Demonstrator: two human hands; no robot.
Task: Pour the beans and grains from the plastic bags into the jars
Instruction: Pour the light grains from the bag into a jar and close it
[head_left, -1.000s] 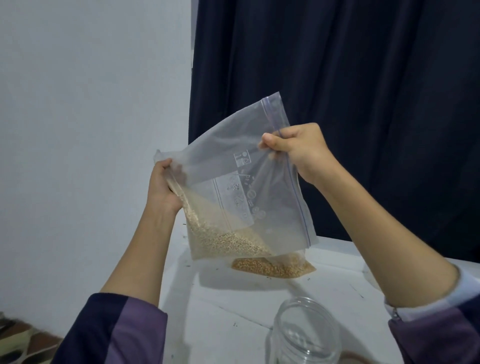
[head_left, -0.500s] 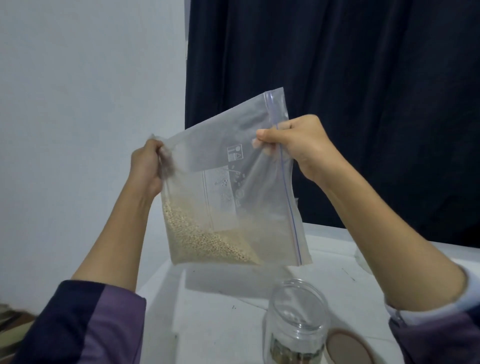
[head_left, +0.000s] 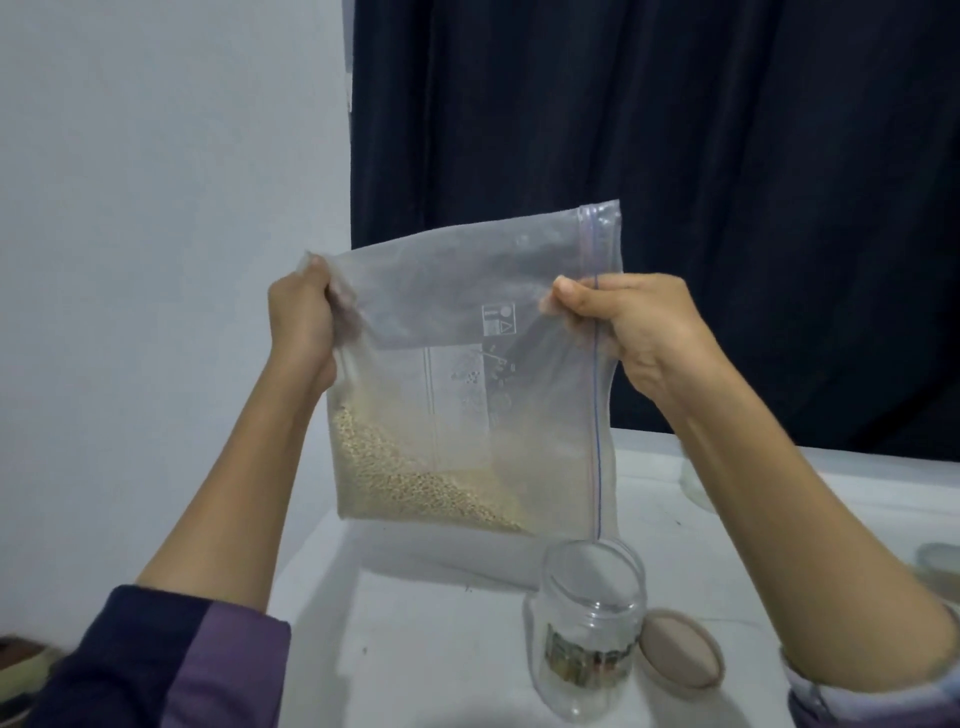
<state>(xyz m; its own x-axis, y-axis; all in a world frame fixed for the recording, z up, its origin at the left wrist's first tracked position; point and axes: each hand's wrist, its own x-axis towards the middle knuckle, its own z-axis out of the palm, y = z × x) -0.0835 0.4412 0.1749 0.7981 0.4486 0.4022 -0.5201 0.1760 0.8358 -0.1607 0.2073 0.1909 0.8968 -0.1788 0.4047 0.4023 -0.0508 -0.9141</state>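
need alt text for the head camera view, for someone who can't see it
Two hands hold a clear zip bag of pale grains up above a white table, the left hand gripping one edge and the right hand pinching the zip-seal side. Below its lower corner stands an open clear jar, with a tan lid lying beside it.

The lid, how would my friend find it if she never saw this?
Look at the white table, near its front edge. Beside the open clear jar, on its right, lies the lid: a flat, round, tan disc, the only brown thing there.
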